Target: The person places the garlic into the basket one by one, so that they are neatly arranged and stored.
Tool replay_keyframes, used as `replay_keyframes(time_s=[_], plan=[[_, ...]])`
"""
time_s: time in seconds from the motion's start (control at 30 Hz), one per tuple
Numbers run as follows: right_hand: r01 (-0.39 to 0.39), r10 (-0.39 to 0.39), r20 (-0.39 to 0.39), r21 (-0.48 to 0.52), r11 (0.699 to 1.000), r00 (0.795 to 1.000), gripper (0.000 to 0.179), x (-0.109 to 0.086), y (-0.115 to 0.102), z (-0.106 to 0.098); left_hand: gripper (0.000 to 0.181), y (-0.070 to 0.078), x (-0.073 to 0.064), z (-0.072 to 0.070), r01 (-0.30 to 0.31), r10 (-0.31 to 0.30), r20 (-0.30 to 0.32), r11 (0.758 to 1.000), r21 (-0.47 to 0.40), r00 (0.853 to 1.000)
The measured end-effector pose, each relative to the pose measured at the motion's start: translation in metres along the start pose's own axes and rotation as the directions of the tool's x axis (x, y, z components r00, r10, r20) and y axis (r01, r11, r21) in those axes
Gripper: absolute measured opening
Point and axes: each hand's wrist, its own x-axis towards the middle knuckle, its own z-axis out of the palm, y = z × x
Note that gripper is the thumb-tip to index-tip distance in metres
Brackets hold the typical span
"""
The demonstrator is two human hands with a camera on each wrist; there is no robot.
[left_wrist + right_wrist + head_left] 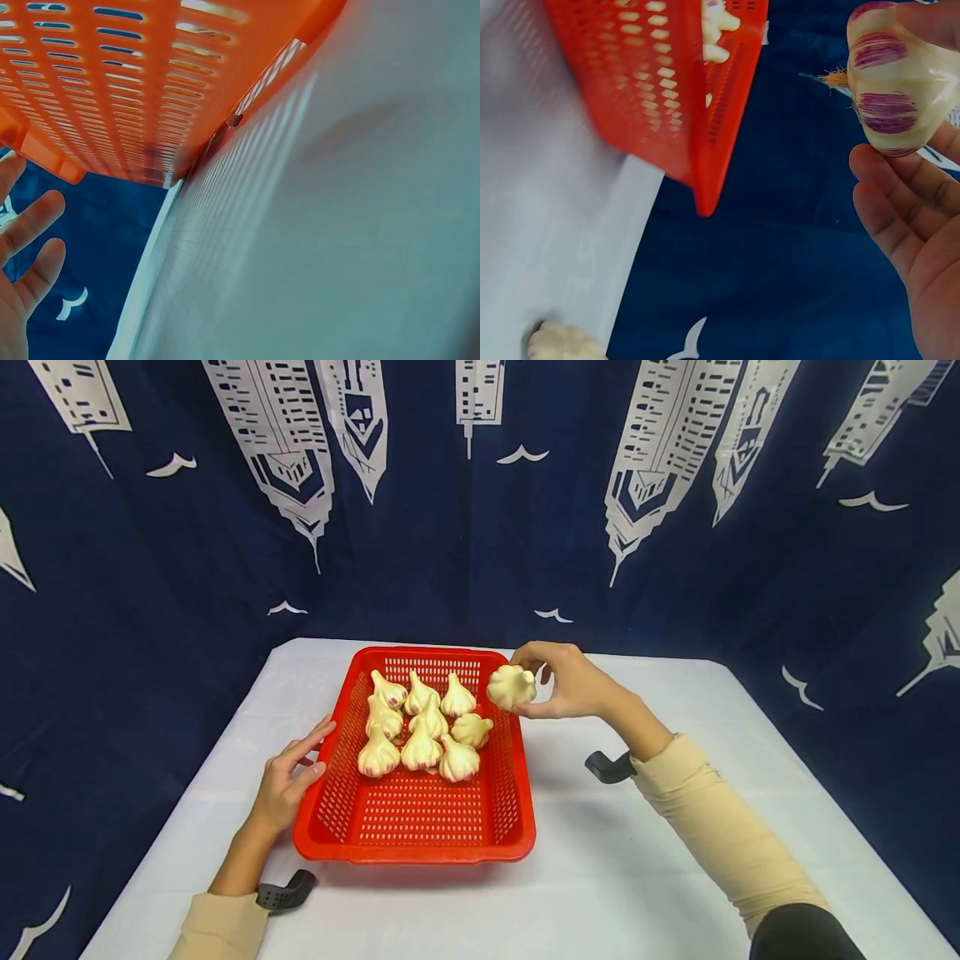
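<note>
My right hand pinches a garlic bulb between thumb and fingers, beside the upper right rim of a red perforated basket. Purple streaks and a tuft of roots show on this garlic bulb in the right wrist view. Several other garlic bulbs fill the far and middle part of the basket. My left hand rests against the basket's left rim, its fingers loosely extended. In the left wrist view, fingertips show near the basket's orange-looking side.
The basket stands on a white-covered table. Another pale bulb lies on the table at the lower left of the right wrist view. Behind the table hangs a dark blue cloth with white building prints.
</note>
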Motion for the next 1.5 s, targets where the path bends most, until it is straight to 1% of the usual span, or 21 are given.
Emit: replay_keyframes(time_s=[0.2,0.47,0.57,0.87,0.97,1.07,1.23,1.4,1.5], plan=[[0.035,-0.035,0.004,0.02,0.999,0.999,0.048,0.015,-0.012,0.005,0.051,0.0,0.001,-0.001,-0.007,0.007,-0.005,1.0,0.003,1.0],[0.079,-0.082,0.026,0.105,0.991,0.996,0.049,0.033,-0.026,0.018,0.051,-0.001,0.0,0.0,-0.004,0.004,0.003,1.0,-0.001,1.0],[0.081,-0.087,0.043,0.127,0.989,0.995,0.05,0.039,-0.032,0.024,0.051,-0.001,0.001,-0.001,-0.002,0.002,0.0,1.0,0.002,1.0],[0.086,-0.099,0.097,0.136,0.987,0.99,0.051,0.053,-0.049,0.046,0.051,-0.002,-0.001,0.0,0.003,-0.003,0.003,1.0,0.009,1.0],[0.085,-0.103,0.114,0.155,0.984,0.988,0.052,0.057,-0.054,0.054,0.051,-0.002,-0.001,0.0,0.0,0.0,0.001,1.0,0.01,1.0],[0.075,-0.102,0.147,0.177,0.981,0.984,0.052,0.06,-0.059,0.061,0.051,-0.002,0.0,0.001,0.001,-0.001,0.002,1.0,0.01,1.0],[0.052,-0.09,0.222,0.174,0.983,0.971,0.052,0.067,-0.064,0.072,0.052,0.0,-0.001,0.0,0.01,-0.01,0.005,1.0,0.012,1.0],[0.05,-0.09,0.244,0.164,0.985,0.966,0.051,0.072,-0.066,0.088,0.052,0.001,-0.001,-0.001,-0.003,0.003,0.0,1.0,0.005,1.0],[0.033,-0.08,0.259,0.182,0.983,0.963,0.051,0.073,-0.066,0.096,0.052,0.0,0.0,-0.001,-0.012,0.012,0.0,1.0,0.003,1.0]])
